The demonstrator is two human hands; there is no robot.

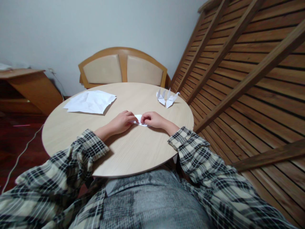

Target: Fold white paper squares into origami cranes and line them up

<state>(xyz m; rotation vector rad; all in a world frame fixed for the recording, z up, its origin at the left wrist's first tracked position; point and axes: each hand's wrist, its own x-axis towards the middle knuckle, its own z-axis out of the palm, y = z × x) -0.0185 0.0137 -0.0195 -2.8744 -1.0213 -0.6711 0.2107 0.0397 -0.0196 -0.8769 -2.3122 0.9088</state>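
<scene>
A small folded piece of white paper [141, 123] lies on the tabletop between my hands, partly covered by their fingers. At its left end, my left hand [122, 122] is closed on the paper, fingers curled down onto it. My right hand [153, 119] pinches the opposite end, thumb and bent forefinger together. Both wrists stay low over the wood. Beyond my right hand, two white origami cranes [169, 99] stand side by side with pointed wings raised. The exact folds under my fingertips are too small to make out.
A loose stack of white paper sheets [91, 101] lies on the round table [133, 156] at the back left. Behind the table rises a padded wooden headboard [124, 68]. Slatted wood [238, 79] slants along the right side. A cable [23, 154] trails over the floor at left.
</scene>
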